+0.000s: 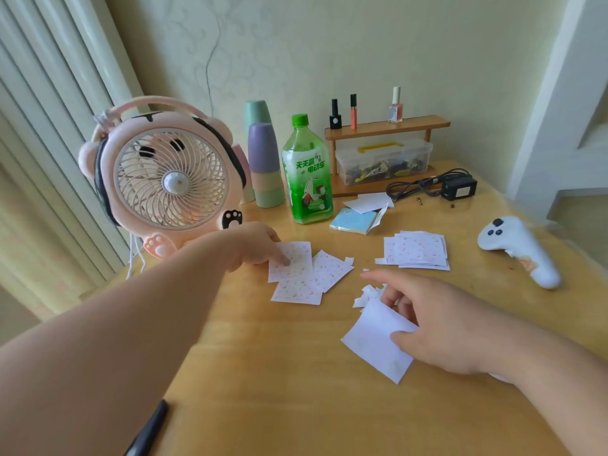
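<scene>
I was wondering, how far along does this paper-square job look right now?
Looks done: a stack of patterned squares lies beside the white controller. In hand: the left hand presses on one of three loose patterned squares by the fan, and the right hand grips a white sheet. Left, probably: those loose squares and the torn scraps lie ungathered.

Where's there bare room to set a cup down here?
The near table, between black pen and the white sheet in the right hand, is bare. A smaller gap lies between patterned stack and white controller. Crowded at the back: fan, bottle, shelf.
</scene>
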`<state>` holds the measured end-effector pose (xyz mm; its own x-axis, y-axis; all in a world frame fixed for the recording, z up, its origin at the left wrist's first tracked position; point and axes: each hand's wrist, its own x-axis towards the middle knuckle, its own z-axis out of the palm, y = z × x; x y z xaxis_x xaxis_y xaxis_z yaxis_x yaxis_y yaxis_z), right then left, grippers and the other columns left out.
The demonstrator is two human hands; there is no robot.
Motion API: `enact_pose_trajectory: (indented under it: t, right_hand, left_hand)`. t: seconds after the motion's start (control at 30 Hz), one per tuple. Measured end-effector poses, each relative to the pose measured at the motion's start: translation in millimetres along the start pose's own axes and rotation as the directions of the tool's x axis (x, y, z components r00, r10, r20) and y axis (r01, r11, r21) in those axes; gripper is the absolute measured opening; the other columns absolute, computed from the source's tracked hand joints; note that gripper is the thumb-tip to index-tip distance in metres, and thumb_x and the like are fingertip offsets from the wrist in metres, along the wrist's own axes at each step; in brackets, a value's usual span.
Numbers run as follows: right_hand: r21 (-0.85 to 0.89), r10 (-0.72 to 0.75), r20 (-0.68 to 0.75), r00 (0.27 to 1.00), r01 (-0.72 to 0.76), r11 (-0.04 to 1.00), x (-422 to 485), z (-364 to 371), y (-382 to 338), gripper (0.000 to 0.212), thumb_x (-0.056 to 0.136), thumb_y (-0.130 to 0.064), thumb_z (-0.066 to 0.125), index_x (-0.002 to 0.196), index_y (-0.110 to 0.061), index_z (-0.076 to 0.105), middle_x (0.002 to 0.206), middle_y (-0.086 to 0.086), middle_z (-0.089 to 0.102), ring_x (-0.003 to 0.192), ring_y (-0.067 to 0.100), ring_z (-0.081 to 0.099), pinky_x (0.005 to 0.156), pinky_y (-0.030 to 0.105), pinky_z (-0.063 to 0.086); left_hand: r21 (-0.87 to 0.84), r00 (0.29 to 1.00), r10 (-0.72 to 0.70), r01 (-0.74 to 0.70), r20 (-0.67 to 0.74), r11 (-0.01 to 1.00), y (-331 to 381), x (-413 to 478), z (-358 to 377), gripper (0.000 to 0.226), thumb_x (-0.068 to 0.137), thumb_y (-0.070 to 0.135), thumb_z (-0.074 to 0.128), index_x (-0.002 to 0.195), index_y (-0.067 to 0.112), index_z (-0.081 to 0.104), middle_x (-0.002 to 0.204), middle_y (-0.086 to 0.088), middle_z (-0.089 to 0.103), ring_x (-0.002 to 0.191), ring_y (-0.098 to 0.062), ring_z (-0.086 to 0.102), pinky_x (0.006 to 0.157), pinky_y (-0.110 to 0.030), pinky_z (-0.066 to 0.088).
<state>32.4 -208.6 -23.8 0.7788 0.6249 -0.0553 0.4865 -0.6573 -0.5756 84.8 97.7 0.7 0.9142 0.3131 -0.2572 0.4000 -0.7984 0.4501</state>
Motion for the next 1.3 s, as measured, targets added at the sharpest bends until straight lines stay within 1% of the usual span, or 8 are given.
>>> enact_pose_trajectory:
  t: [0.1, 0.3, 0.4, 0.57, 0.8, 1.0, 1.17, 1.3]
  right_hand:
    - [0.051, -0.001, -0.040, 0.999, 0.003, 0.999, 2.7, 2.9, 2.1, 0.075, 0.088, -0.014, 0.068, 0.142, -0.057, 0.038, 0.107, -0.025, 0.053, 0.083, -0.001, 0.054, 0.082, 0.022, 0.053]
    - [0.107, -0.058, -0.112, 0.992, 0.070, 0.992, 5.0, 6.0, -0.1, 0.062, 0.089, -0.009, 0.070, 0.132, -0.049, 0.052, 0.105, -0.021, 0.058, 0.075, -0.010, 0.052, 0.073, 0.010, 0.045]
    - [0.100, -0.107, -0.106, 0.989, 0.118, 0.988, 3.9, 7.5, -4.2, 0.061, 0.087, -0.007, 0.072, 0.129, -0.047, 0.054, 0.107, -0.025, 0.058, 0.077, -0.016, 0.052, 0.071, 0.005, 0.041]
    - [0.157, -0.107, -0.300, 0.948, 0.160, 0.975, 6.4, 10.5, -2.9, 0.057, 0.082, -0.008, 0.079, 0.112, -0.052, 0.060, 0.108, -0.019, 0.064, 0.081, 0.010, 0.059, 0.074, 0.019, 0.052]
    - [0.801, -0.088, -0.317, 0.944, 0.316, 0.508, 4.2, 9.0, -4.3, 0.044, 0.073, -0.017, 0.072, 0.116, -0.012, 0.068, 0.103, 0.011, 0.074, 0.095, 0.020, 0.067, 0.070, 0.028, 0.051]
    - [0.586, 0.196, -0.659, 0.726, 0.332, 0.740, 7.9, 7.8, -6.8, 0.052, 0.060, -0.058, 0.082, 0.089, -0.024, 0.054, 0.088, 0.002, 0.065, 0.079, 0.015, 0.060, 0.075, 0.033, 0.046]
    - [0.774, 0.068, -0.450, 0.890, 0.351, 0.527, -0.1, 1.6, -12.9, 0.042, 0.075, -0.019, 0.076, 0.114, -0.005, 0.068, 0.106, 0.014, 0.077, 0.099, 0.033, 0.074, 0.079, 0.040, 0.061]
    - [0.587, 0.109, -0.628, 0.770, 0.377, 0.716, -0.2, -0.4, -7.1, 0.015, 0.080, -0.022, 0.074, 0.093, -0.014, 0.073, 0.094, 0.004, 0.078, 0.091, 0.025, 0.075, 0.080, 0.048, 0.060]
  left_hand:
    - [-0.199, 0.994, 0.005, -0.027, -0.110, 0.980, -9.7, -5.3, 0.4, 0.016, 0.096, 0.024, 0.067, 0.107, 0.013, 0.073, 0.099, -0.006, 0.073, 0.080, -0.016, 0.068, 0.070, -0.029, 0.056]
    - [-0.381, 0.906, 0.075, -0.249, -0.416, 0.891, -23.6, -46.4, -12.6, 0.015, 0.091, 0.014, 0.074, 0.105, 0.019, 0.077, 0.073, -0.005, 0.076, 0.065, -0.015, 0.068, 0.076, -0.033, 0.060]
    - [-0.665, 0.929, 0.086, -0.319, -0.359, 0.676, -14.0, -70.6, -12.0, 0.035, 0.086, 0.004, 0.077, 0.119, 0.012, 0.069, 0.072, -0.005, 0.074, 0.062, -0.014, 0.068, 0.070, -0.030, 0.058]
    - [-0.899, 0.948, 0.228, -0.289, -0.221, 0.330, 17.7, -105.8, 9.9, 0.016, 0.066, 0.012, 0.080, 0.079, 0.011, 0.069, 0.071, -0.005, 0.072, 0.067, -0.016, 0.068, 0.061, -0.022, 0.048]
    - [-0.916, 0.951, 0.270, -0.236, -0.150, 0.324, 41.5, -114.4, 69.1, 0.018, 0.083, 0.006, 0.077, 0.080, 0.014, 0.062, 0.077, -0.005, 0.068, 0.063, -0.013, 0.063, 0.060, -0.025, 0.046]
    - [-0.929, 0.871, 0.446, -0.318, -0.207, 0.188, 44.9, -122.2, 73.0, 0.021, 0.075, 0.004, 0.082, 0.077, 0.013, 0.063, 0.068, -0.004, 0.066, 0.055, -0.014, 0.058, 0.055, -0.019, 0.047]
    - [-0.867, 0.806, 0.566, -0.396, -0.171, 0.302, 37.8, -124.7, 75.1, 0.014, 0.077, 0.007, 0.078, 0.084, 0.015, 0.068, 0.078, -0.006, 0.070, 0.063, -0.017, 0.059, 0.062, -0.024, 0.049]
    - [-0.355, 0.901, 0.429, -0.425, -0.073, 0.833, 29.1, -124.4, 77.0, 0.052, 0.083, 0.037, 0.083, 0.127, 0.036, 0.055, 0.105, 0.015, 0.067, 0.087, 0.000, 0.064, 0.070, -0.018, 0.048]
